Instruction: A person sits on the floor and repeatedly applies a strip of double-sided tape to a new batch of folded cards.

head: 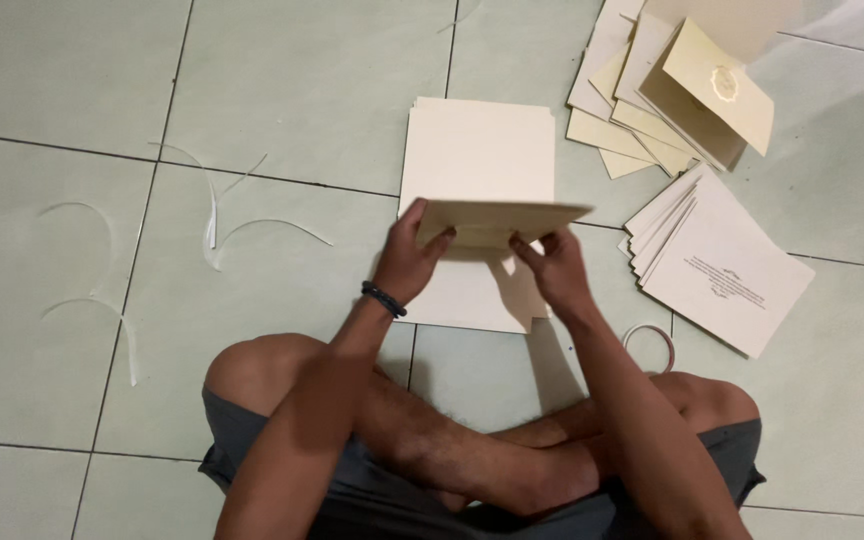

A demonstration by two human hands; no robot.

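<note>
Head view, looking down at a person sitting cross-legged on a pale tiled floor (282,110), knees at the bottom of the frame.

Both hands are raised in front of the body and share 1 cream folded card (497,222), held nearly flat so its thin edge faces the camera. The left hand (407,262), with a dark band on its wrist, has its grip closed on the card's left end, thumb on top and fingers beneath. The right hand (554,268) pinches the card's lower right part between fingertips and thumb, so its grip is also closed on the card.

The card hovers just above a stack of blank cream sheets (477,150) that lies on the floor directly in front of the person, its near end partly hidden by the hands.

To the right, near the right hand, a fanned pile of white printed cards (727,265) lies on the floor. Beyond it, at the top right, sits a looser heap of cream folded cards (672,90), the topmost bearing a small round gold emblem.

A thin ring of tape (650,340) lies beside the right knee. Curled white paper strips (217,215) are scattered on the floor to the left, well apart from the hands.
</note>
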